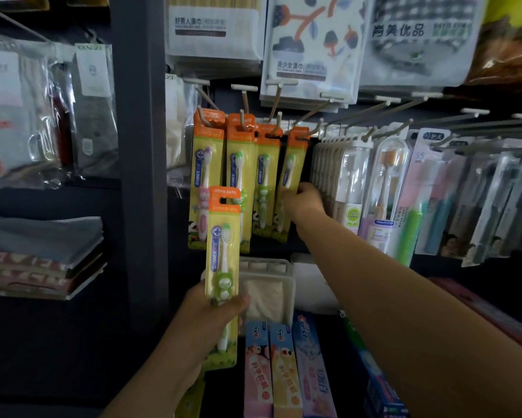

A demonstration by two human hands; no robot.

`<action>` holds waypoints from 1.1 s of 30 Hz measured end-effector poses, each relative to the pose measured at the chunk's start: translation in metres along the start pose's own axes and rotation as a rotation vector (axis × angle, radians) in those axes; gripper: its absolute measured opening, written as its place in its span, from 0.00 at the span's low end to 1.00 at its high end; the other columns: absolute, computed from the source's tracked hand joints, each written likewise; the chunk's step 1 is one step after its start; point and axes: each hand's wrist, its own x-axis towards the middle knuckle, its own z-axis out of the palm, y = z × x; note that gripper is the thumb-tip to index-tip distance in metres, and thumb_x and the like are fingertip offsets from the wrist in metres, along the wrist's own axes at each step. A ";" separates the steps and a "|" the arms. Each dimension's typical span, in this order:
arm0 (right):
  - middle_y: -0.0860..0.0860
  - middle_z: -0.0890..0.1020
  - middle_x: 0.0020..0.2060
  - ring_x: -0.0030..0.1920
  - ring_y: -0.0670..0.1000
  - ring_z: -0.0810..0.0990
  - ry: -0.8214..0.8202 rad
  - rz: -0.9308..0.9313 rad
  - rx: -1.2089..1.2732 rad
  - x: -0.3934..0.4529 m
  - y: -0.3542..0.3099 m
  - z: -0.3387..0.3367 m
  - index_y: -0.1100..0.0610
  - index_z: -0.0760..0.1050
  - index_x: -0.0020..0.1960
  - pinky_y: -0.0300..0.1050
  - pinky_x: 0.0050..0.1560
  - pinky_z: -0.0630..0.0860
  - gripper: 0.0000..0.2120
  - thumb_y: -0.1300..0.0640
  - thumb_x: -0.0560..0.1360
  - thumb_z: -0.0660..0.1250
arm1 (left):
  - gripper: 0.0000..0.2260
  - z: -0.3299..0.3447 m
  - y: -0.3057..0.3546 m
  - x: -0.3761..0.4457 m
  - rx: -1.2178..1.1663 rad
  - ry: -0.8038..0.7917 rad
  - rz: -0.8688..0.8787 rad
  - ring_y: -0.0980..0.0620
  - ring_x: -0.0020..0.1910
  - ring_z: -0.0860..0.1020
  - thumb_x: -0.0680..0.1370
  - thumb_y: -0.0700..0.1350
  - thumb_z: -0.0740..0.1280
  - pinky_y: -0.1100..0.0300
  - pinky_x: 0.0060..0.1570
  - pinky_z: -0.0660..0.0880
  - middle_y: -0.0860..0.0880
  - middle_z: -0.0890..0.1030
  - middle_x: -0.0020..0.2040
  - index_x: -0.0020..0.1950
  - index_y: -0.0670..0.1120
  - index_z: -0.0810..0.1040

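Our left hand (216, 309) low at centre, fingers and thumb curled in a grip, our right arm (389, 276) stretched forward, right hand (303, 196) curled, gripping too.

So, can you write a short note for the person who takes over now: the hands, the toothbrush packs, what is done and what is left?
Left hand: grips a loose pack, green brush, upright, off the rack and below the hooks.
Right hand: at the right edge of the rightmost pack, which hangs on its hook; the grip is too blurred to tell.
Other packs: hang on the hooks to its left.
Done: one pack in hand.
Left: probably to hang it or take the next one; I cannot tell which.
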 end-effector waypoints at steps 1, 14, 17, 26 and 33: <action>0.56 0.79 0.55 0.52 0.56 0.78 0.005 0.007 -0.024 0.000 -0.001 0.003 0.58 0.71 0.63 0.49 0.53 0.76 0.16 0.51 0.79 0.64 | 0.05 0.000 -0.001 0.000 0.002 -0.002 -0.002 0.51 0.36 0.78 0.75 0.40 0.70 0.58 0.39 0.72 0.53 0.80 0.30 0.45 0.49 0.77; 0.57 0.72 0.60 0.46 0.52 0.68 0.070 0.004 -0.108 0.014 0.008 0.012 0.65 0.63 0.69 0.35 0.38 0.64 0.19 0.59 0.81 0.57 | 0.04 -0.005 -0.001 -0.006 -0.009 -0.007 -0.041 0.55 0.30 0.77 0.75 0.39 0.70 0.60 0.34 0.72 0.53 0.79 0.27 0.44 0.48 0.77; 0.58 0.71 0.64 0.57 0.53 0.74 0.007 -0.103 -0.690 0.002 -0.009 0.005 0.64 0.68 0.67 0.44 0.57 0.72 0.16 0.65 0.80 0.56 | 0.04 -0.004 -0.001 -0.005 -0.018 -0.012 -0.052 0.54 0.32 0.77 0.74 0.39 0.70 0.58 0.36 0.72 0.54 0.79 0.27 0.43 0.47 0.77; 0.58 0.75 0.54 0.47 0.54 0.76 0.006 0.066 -0.295 0.009 0.002 0.006 0.62 0.66 0.67 0.41 0.41 0.70 0.16 0.60 0.80 0.56 | 0.06 -0.006 -0.006 -0.003 0.028 -0.040 -0.048 0.53 0.32 0.77 0.75 0.40 0.70 0.56 0.39 0.72 0.50 0.79 0.30 0.39 0.46 0.77; 0.50 0.74 0.60 0.59 0.51 0.75 -0.047 -0.138 -0.113 -0.069 0.022 -0.009 0.57 0.65 0.69 0.46 0.58 0.74 0.22 0.52 0.78 0.64 | 0.03 0.002 -0.003 -0.009 0.093 -0.024 -0.034 0.55 0.36 0.79 0.76 0.42 0.70 0.60 0.38 0.72 0.53 0.80 0.32 0.45 0.49 0.77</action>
